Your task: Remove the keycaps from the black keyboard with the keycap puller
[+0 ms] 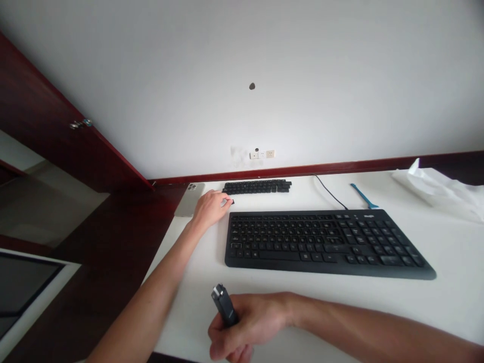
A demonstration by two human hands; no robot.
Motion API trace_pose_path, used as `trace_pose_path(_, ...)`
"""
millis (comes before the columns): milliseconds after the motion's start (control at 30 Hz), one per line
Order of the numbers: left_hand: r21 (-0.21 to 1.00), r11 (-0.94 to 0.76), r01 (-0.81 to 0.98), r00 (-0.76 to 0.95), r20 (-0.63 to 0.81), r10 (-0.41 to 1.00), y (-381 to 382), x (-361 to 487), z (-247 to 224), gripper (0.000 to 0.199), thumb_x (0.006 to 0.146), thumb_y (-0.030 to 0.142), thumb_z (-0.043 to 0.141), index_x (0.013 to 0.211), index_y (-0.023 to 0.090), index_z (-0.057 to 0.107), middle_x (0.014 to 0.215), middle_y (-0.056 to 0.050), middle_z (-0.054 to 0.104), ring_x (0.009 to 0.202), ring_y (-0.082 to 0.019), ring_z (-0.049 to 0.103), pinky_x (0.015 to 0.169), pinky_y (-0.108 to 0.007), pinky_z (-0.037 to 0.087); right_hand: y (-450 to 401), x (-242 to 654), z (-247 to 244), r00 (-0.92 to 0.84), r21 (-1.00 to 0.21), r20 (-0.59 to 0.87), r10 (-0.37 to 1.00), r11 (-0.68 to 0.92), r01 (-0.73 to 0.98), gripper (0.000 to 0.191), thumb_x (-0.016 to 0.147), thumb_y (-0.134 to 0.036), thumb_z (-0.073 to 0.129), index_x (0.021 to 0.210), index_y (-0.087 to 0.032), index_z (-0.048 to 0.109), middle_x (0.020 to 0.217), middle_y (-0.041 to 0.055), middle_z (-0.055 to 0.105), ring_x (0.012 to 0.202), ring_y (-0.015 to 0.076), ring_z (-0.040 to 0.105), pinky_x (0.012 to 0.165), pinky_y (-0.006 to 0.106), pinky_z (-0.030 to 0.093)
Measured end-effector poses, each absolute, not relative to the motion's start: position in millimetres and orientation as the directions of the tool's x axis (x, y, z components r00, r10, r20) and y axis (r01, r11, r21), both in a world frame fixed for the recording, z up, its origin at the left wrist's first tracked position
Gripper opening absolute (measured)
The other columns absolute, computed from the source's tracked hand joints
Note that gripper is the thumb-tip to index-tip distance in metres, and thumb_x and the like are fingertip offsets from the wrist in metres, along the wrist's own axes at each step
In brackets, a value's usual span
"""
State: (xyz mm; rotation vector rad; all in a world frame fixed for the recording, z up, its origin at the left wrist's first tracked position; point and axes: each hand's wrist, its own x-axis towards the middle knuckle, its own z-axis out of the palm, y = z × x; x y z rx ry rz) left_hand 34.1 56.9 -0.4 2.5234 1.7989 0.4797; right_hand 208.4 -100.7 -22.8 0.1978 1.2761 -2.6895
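Note:
My left hand (212,205) reaches to the back left of the white table, its fingers pinched on a small black keycap (232,202). Just behind it lie rows of loose black keycaps (257,187). Near the front edge my right hand (251,322) is wrapped round a black handheld tool (224,304) with a metal tip, which points up and to the left. A black keyboard (295,254) lies between the hands and to their right. One key at its lower left seems to be missing its cap.
A phone (185,202) lies beside my left hand. Behind the keyboard are a cable (330,192) and a blue pry tool (363,195). White wrapping (434,190) lies at the back right. The table (196,282) ends at the left, near a dark red door (56,116).

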Motion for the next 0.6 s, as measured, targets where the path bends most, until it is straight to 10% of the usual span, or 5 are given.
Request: trace_pose_path(600, 0.208, -0.329, 0.921, 0.259, 0.301, 0.918, 52.7, 25.8, -12.1, 0.022, 0.1, 0.033, 0.062, 0.103, 0.024, 0.081, 0.08, -0.004, 0.074, 0.084, -0.024, 0.067, 0.076, -0.034, 0.05, -99.2, 208.1, -26.6, -0.962, -0.8, -0.271, 0.045, -0.566, 0.199, 0.037, 0.078, -0.036, 0.083, 0.066, -0.015, 0.055, 0.061, -0.0064, 0.053, 0.052, 0.0038, 0.047, 0.051, 0.018, 0.04)
